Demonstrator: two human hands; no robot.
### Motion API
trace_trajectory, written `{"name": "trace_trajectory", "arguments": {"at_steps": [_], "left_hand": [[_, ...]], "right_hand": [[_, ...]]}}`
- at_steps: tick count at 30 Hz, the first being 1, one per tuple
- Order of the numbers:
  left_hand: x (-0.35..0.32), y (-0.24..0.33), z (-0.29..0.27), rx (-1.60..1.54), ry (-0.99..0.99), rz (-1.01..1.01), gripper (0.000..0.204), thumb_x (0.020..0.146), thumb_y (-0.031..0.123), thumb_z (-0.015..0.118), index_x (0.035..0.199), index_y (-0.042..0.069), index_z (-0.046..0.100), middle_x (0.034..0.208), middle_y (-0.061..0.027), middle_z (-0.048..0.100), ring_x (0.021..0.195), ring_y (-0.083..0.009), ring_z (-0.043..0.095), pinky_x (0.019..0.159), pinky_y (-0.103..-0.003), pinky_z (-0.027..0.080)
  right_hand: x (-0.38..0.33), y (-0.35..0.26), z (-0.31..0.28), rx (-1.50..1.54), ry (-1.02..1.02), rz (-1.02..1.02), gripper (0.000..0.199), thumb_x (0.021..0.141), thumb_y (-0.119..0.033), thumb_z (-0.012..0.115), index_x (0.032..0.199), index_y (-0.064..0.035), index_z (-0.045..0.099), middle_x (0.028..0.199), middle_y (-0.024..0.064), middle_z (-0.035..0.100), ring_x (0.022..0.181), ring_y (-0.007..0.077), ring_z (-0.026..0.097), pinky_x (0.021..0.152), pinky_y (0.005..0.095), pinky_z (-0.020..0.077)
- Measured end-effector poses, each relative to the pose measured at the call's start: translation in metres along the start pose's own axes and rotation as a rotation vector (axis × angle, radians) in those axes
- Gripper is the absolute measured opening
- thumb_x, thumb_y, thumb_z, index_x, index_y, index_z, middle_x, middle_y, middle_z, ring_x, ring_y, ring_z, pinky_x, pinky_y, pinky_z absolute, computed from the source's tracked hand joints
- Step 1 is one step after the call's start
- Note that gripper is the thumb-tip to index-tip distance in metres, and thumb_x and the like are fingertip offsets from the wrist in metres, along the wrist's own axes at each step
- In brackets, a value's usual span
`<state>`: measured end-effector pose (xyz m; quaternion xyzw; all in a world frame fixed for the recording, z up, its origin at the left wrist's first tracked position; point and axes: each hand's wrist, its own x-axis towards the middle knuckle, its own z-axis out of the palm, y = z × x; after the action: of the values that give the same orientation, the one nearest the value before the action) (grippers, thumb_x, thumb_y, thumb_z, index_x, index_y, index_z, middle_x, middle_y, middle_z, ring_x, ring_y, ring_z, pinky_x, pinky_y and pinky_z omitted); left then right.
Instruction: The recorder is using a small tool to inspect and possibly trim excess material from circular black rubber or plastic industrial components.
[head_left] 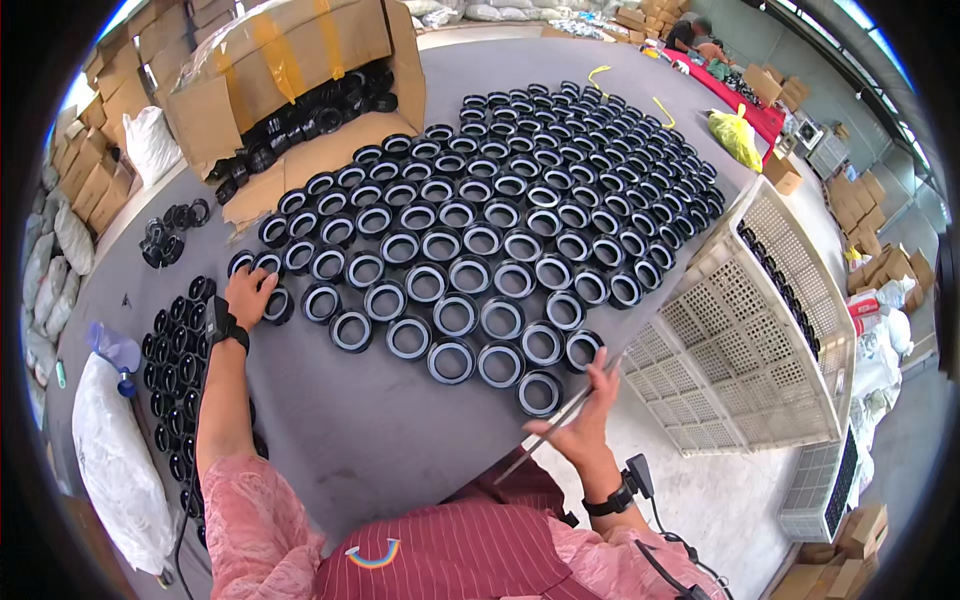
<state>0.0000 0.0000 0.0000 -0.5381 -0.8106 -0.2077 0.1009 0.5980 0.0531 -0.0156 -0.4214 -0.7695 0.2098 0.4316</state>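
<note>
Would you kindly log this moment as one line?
left hand: touching black ring at array edge | right hand: holding thin rod | rings laid out on grey table | white crate at right

The single head-worn fisheye view looks steeply down and forward from above the person's chest over the grey table (380, 440), close to the left hand (250, 295) and right hand (585, 420), its rim bending the far cardboard boxes (290, 60).

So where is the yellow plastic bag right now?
In the head view, the yellow plastic bag sits at the table's far right corner, beyond the rows of black rings and above the white perforated crate.
</note>
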Motion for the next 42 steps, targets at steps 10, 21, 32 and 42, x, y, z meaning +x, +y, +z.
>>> {"name": "trace_trajectory", "arguments": {"at_steps": [10, 21, 32, 42], "left_hand": [[-0.018, 0.027, -0.011, -0.001, -0.043, -0.014, 0.035, 0.09, 0.038, 0.063, 0.101, 0.007, 0.074, 0.122, -0.0265, 0.061, 0.112, -0.0433, 0.056, 0.096, -0.05, 0.045], [-0.031, 0.067, -0.009, -0.02, -0.052, -0.079, 0.035, 0.091, 0.042, 0.062, 0.099, 0.01, 0.074, 0.128, -0.0243, 0.059, 0.117, -0.04, 0.054, 0.094, -0.051, 0.044], [-0.054, 0.087, -0.011, -0.038, 0.047, 0.078, 0.032, 0.087, 0.045, 0.066, 0.093, 0.015, 0.075, 0.098, -0.0139, 0.067, 0.095, -0.0354, 0.064, 0.077, -0.048, 0.053], [-0.084, 0.115, -0.015, 0.018, 0.004, 0.008, 0.042, 0.088, 0.051, 0.06, 0.111, 0.018, 0.069, 0.117, -0.0183, 0.065, 0.114, -0.036, 0.059, 0.091, -0.051, 0.045]], "right_hand": [[0.039, 0.014, 0.006, -0.324, -0.037, -0.231, 0.122, 0.052, -0.069, 0.085, 0.134, 0.0019, 0.029, 0.152, 0.0328, 0.025, 0.145, 0.0524, 0.015, 0.114, 0.0715, 0.0047], [0.073, 0.022, 0.005, -0.371, -0.158, -0.206, 0.12, 0.054, -0.07, 0.081, 0.13, 0.0131, 0.039, 0.14, 0.0358, 0.041, 0.143, 0.0498, 0.025, 0.12, 0.0642, 0.0045], [0.077, 0.034, 0.008, -0.264, -0.172, -0.154, 0.124, 0.044, -0.058, 0.093, 0.136, 0.0024, 0.037, 0.156, 0.0316, 0.026, 0.145, 0.0558, 0.011, 0.119, 0.0596, 0.0195], [0.052, 0.0, 0.015, 0.224, 0.016, -0.281, 0.095, 0.081, -0.063, 0.071, 0.144, -0.0026, 0.034, 0.158, 0.0251, 0.028, 0.15, 0.0427, 0.016, 0.121, 0.0524, 0.0129]]}}
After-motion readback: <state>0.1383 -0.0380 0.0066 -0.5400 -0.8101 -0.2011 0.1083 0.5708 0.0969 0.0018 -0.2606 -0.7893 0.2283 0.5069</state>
